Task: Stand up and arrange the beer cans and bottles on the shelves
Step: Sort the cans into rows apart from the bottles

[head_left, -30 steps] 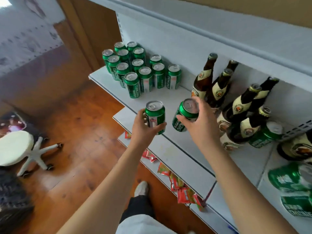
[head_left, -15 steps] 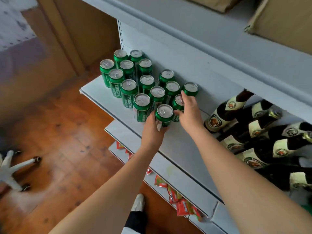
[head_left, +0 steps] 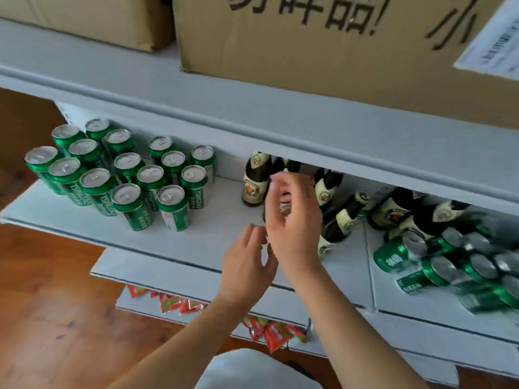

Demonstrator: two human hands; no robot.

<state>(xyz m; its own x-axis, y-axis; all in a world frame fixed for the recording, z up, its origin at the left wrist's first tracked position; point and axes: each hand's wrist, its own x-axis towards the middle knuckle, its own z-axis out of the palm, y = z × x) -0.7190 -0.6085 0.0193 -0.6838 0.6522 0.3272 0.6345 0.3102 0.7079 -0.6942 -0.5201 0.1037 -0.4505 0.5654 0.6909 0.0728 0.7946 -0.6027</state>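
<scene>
Upper shelf [head_left: 252,108]: grey board across the top of the view; its front lip hides the necks of the bottles below.
Cardboard boxes: 2 on the upper shelf; the large box [head_left: 323,43] at 12 o'clock has black printed characters and a white label at its right edge; the smaller box [head_left: 92,18] sits at 11 o'clock.
Middle shelf [head_left: 219,240]: white board carrying all cans and bottles.
Standing cans [head_left: 123,175]: 15 counted, green with silver tops, upright in a tight cluster at 9–10 o'clock of the hands.
Standing bottle [head_left: 254,181]: 1 brown beer bottle with cream label, upright, just left of the right hand's fingers.
Tipped bottles [head_left: 393,209]: brown, cream labels, leaning or lying in a jumble at 2–3 o'clock; about 5, exact count unclear from overlap.
Lying cans [head_left: 449,265]: green pile on their sides at 3–4 o'clock; blurred, count not readable.
Right hand [head_left: 293,220]: raised in front of the bottle row, fingers loosely curled; a bottle shows partly behind it, but whether it is grasped cannot be told.
Left hand [head_left: 247,265]: released, fingers relaxed, holding nothing, just below-left of the right hand over the shelf's front edge.
Snack packets [head_left: 269,332]: red, on a lower shelf at 6 o'clock.
Floor [head_left: 56,304]: brown wood, left side.
</scene>
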